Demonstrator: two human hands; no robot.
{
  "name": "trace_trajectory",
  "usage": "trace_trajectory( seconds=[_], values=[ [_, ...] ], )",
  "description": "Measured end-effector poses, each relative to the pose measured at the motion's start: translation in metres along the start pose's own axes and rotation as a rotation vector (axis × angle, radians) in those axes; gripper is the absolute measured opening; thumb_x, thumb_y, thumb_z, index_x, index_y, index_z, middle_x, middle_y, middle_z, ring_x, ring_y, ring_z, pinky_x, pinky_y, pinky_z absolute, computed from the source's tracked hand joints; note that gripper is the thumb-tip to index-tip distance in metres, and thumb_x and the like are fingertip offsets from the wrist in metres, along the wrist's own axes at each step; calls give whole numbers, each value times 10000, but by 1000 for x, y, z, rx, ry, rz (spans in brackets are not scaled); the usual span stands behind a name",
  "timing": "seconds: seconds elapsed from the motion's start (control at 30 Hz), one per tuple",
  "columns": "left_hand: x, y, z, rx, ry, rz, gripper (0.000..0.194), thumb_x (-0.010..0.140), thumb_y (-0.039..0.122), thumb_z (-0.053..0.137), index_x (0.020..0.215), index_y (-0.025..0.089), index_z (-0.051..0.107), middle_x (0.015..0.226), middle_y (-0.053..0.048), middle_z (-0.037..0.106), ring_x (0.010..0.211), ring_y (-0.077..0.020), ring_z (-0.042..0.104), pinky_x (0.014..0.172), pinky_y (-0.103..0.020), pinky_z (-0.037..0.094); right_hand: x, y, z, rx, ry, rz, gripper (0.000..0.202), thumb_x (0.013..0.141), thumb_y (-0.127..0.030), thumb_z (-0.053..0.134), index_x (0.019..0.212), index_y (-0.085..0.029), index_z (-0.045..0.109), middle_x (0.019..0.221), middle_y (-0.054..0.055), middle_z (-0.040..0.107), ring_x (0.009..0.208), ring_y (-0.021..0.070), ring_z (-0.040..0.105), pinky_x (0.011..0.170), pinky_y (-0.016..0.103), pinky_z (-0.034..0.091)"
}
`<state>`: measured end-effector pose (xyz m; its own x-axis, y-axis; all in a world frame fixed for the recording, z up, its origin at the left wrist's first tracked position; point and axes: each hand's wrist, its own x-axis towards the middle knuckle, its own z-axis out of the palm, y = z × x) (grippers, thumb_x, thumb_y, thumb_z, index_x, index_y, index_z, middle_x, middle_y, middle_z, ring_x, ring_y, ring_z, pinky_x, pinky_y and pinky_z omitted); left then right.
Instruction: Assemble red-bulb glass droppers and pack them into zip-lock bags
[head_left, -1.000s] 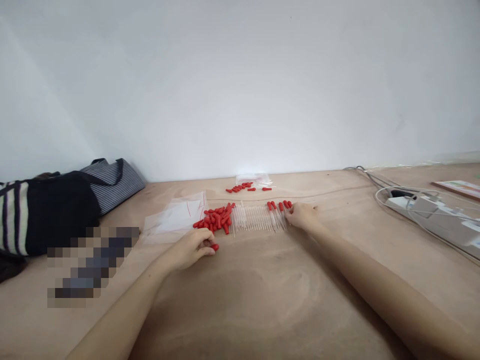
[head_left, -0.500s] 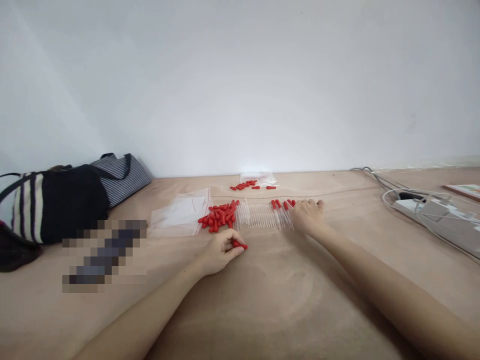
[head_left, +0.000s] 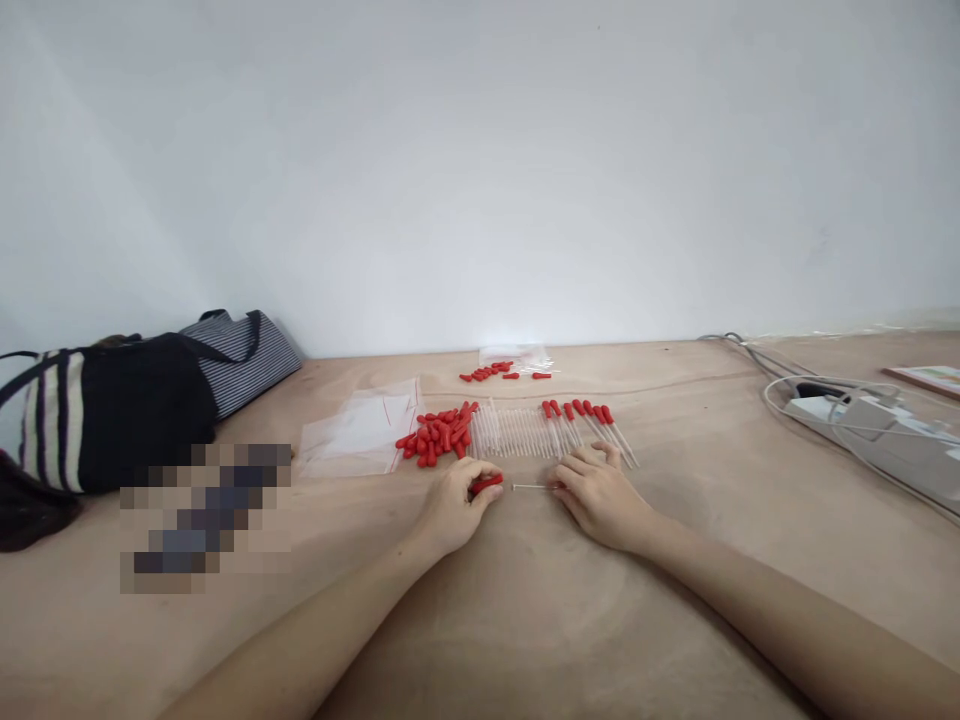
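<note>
Between the thumb and fingers of my left hand (head_left: 455, 500) is a red rubber dropper bulb (head_left: 487, 484), its narrow end toward the right. My right hand (head_left: 596, 492) pinches a thin clear dropper tube (head_left: 531, 487), whose free end points left at the bulb with a small gap between them. Behind my hands lies a row of bare tubes (head_left: 517, 432). A heap of red bulbs (head_left: 439, 432) borders the row's left end. To the right, several tubes wear red bulbs, forming assembled droppers (head_left: 589, 412).
Clear plastic bags (head_left: 360, 428) lie left of the heap. More red bulbs (head_left: 487, 371) and a small bag (head_left: 517, 356) are near the wall. Dark bags (head_left: 142, 400) stand at left beside a pixelated patch. At right, a power strip (head_left: 877, 430) trails cables (head_left: 780, 385).
My right hand has come left and nearer from the droppers, now with a bare tube in it. More bulb-topped droppers show where it was. My left hand shifted slightly right with the bulb.
</note>
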<state>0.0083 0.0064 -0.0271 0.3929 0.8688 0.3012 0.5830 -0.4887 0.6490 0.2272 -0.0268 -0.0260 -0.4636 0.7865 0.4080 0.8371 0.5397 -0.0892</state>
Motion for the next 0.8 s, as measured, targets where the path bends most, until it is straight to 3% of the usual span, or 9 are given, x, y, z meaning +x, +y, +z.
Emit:
trace_trajectory(
  seconds=[0.17, 0.3, 0.5, 0.8],
  values=[
    [0, 3, 0, 3, -41, 90, 159, 776, 219, 509, 880, 202, 628, 835, -28, 616, 746, -153, 555, 684, -270, 434, 4, -5, 2, 72, 7, 70, 146, 825, -308, 463, 804, -204, 562, 802, 22, 592, 814, 160, 474, 757, 338, 207],
    [0, 4, 0, 9, -63, 106, 162, 778, 221, 512, 883, 200, 632, 843, -29, 630, 760, -164, 563, 706, -285, 432, 8, -11, 8, 82, 33, 132, 139, 823, -256, 467, 740, -190, 557, 766, 18, 586, 802, 162, 466, 710, 319, 209],
    [-1, 9, -2, 51, -57, 86, 131, 763, 208, 524, 853, 180, 616, 822, -36, 617, 754, -174, 561, 691, -291, 436, 10, -11, 12, 12, 46, 119, 86, 801, -229, 488, 750, -179, 535, 789, 35, 577, 818, 181, 447, 710, 328, 202],
    [-2, 13, -3, 77, -66, 135, 149, 776, 171, 502, 880, 175, 609, 828, -33, 582, 753, -160, 548, 705, -281, 431, 11, -12, 10, 87, 63, 131, 109, 834, -179, 415, 763, -170, 497, 751, 18, 593, 781, 170, 452, 741, 336, 193]
  ],
)
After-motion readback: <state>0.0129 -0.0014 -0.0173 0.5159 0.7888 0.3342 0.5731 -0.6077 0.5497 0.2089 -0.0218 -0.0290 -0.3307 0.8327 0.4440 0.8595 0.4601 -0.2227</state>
